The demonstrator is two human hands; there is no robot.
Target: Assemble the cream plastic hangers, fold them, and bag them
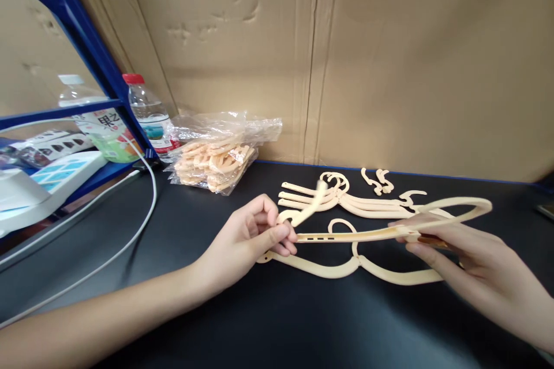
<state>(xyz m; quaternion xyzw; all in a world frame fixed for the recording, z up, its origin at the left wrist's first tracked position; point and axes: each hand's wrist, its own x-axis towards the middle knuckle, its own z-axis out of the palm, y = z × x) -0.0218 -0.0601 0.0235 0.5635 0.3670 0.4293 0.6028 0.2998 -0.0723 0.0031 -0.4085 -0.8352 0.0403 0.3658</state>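
Note:
My left hand [253, 236] is closed in a pinch on a small cream hook piece [303, 213] at the left end of a long cream plastic hanger arm [372, 234]. My right hand [471, 268] grips the same hanger arm near its looped right end [471, 206], fingers pressed along it. The arm is held just above the black table [277, 323]. Under it lies an assembled cream hanger [346, 267]. Behind lies a small pile of further hanger parts [346, 199], and two loose hooks [378, 180].
A clear plastic bag of cream parts [216, 155] sits at the back left. Two water bottles [147, 112] stand by a blue rack [86, 40]. White cables [130, 230] cross the table's left side. A cardboard wall [346, 57] closes the back.

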